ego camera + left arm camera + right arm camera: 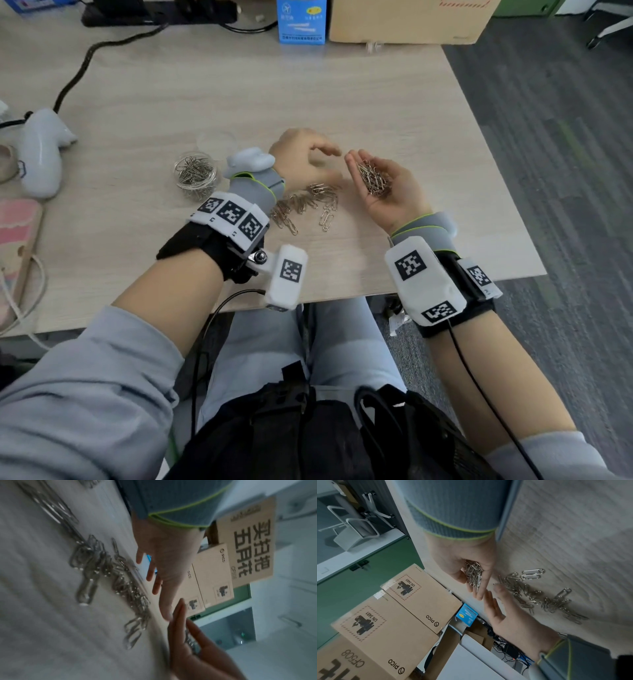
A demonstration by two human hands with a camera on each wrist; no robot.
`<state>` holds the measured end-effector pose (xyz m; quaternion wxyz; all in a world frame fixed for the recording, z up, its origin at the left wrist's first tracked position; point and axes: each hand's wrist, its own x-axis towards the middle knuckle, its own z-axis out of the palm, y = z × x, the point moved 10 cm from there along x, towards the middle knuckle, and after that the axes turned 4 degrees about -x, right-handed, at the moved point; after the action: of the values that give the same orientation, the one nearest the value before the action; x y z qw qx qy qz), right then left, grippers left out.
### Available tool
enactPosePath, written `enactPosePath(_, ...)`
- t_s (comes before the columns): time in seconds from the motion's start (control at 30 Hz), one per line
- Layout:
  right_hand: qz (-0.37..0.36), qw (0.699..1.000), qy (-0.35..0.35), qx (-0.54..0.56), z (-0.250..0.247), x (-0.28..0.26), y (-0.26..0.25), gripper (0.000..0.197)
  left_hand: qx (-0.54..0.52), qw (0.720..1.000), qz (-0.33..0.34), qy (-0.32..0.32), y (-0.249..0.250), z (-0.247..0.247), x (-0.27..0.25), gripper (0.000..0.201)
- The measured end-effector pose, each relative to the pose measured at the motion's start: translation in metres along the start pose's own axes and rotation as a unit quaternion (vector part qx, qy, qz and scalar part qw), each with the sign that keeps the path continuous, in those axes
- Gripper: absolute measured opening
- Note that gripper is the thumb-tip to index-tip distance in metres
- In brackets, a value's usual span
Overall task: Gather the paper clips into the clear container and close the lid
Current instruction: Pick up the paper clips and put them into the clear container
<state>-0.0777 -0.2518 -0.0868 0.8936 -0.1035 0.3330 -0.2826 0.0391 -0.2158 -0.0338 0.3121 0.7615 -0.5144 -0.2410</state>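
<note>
My right hand (397,202) lies palm up and gently cupped, carrying a heap of silver paper clips (373,178) on the palm; the same heap (474,573) shows in the right wrist view. Just left of it my left hand (301,157) hovers, blurred, with straight fingers (154,568) and nothing in it. Below the left hand a loose pile of paper clips (305,205) lies on the table. The clear container (214,171) stands left of the left wrist, partly filled with clips. Its clear lid (217,140) lies behind it.
A white controller (41,150) and a black cable (78,68) lie at the far left. A blue box (301,20) and a cardboard box (404,20) stand at the back. The table's right edge (496,171) runs close to my right hand.
</note>
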Motion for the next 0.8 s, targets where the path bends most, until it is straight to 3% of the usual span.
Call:
enactPosePath(0.07,-0.006,1.0,0.0,0.009,-0.002,-0.002,-0.002,0.027,0.121,0.991,-0.01,-0.064,0.001,0.019,-0.009,0.079)
enactPosePath(0.13,-0.011,1.0,-0.002,0.007,-0.001,-0.004,-0.002,0.027,0.165,0.983,-0.006,-0.078,0.004,0.03,-0.015,0.072)
enactPosePath(0.37,-0.011,1.0,-0.004,-0.006,0.002,-0.008,0.01,0.024,0.093,0.992,0.039,-0.079,-0.007,0.015,-0.031,0.03)
enactPosePath(0.47,-0.007,1.0,0.0,-0.015,0.002,-0.008,0.016,0.024,0.1,0.991,0.043,-0.075,-0.011,0.006,-0.038,0.022)
enactPosePath(0.53,-0.004,1.0,0.0,-0.017,0.004,-0.009,0.022,0.023,0.1,0.99,0.053,-0.08,-0.013,0.0,-0.045,0.033)
enactPosePath(0.67,0.001,1.0,0.0,-0.019,0.007,-0.01,0.027,0.025,0.135,0.983,0.051,-0.115,-0.028,-0.003,-0.057,0.091)
enactPosePath(0.73,0.004,1.0,-0.001,-0.013,0.007,-0.011,0.029,0.025,0.165,0.977,0.024,-0.136,-0.039,-0.002,-0.062,0.099)
enactPosePath(0.8,0.004,1.0,0.002,-0.019,0.006,-0.011,0.029,0.025,0.153,0.98,0.023,-0.125,-0.041,-0.003,-0.061,0.094)
